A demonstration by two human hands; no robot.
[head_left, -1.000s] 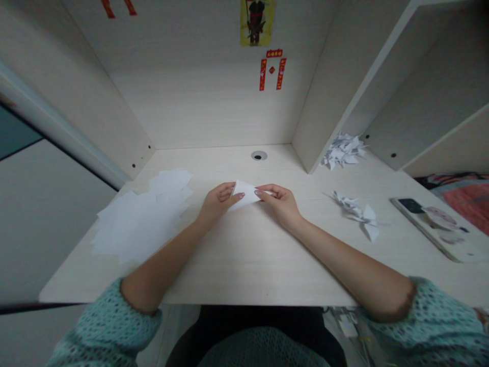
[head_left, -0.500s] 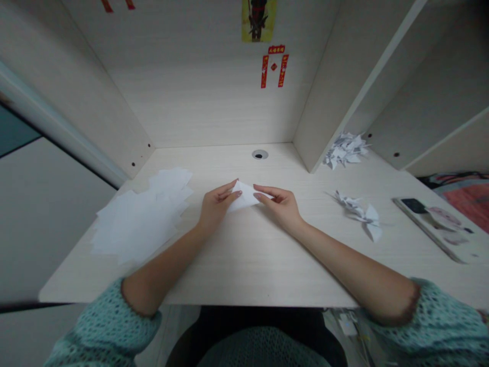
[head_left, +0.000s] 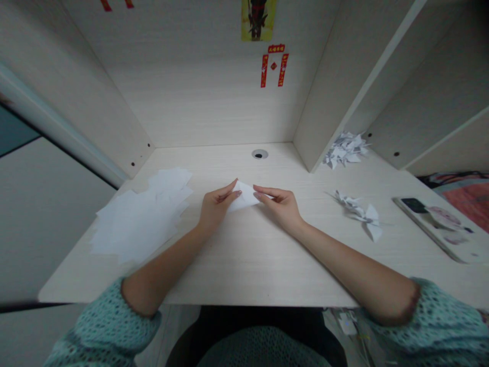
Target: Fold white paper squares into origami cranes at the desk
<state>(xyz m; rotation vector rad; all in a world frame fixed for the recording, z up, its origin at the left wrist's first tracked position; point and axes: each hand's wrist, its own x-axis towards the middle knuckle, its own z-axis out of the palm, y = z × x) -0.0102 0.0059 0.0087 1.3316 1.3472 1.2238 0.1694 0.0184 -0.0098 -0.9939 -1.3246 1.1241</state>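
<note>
1. Pinching one folded white paper point(head_left: 246, 193) between them, the left hand point(head_left: 214, 206) and right hand point(head_left: 286, 206) meet near the middle of the pale surface point(head_left: 244, 270).
2. The paper lies just to the right of the left hand and just to the left of the right hand; both touch it, so neither is nearer.
3. Its long axis seems to run left to right, the left end tilting slightly toward the near side; one corner points far, beside the left fingertips.
4. Whether the paper rests on the surface or is lifted, I cannot tell.
5. Loose white sheets point(head_left: 141, 219) spread left; small folded papers point(head_left: 357, 210) lie right, short of a phone point(head_left: 439, 229).
</note>
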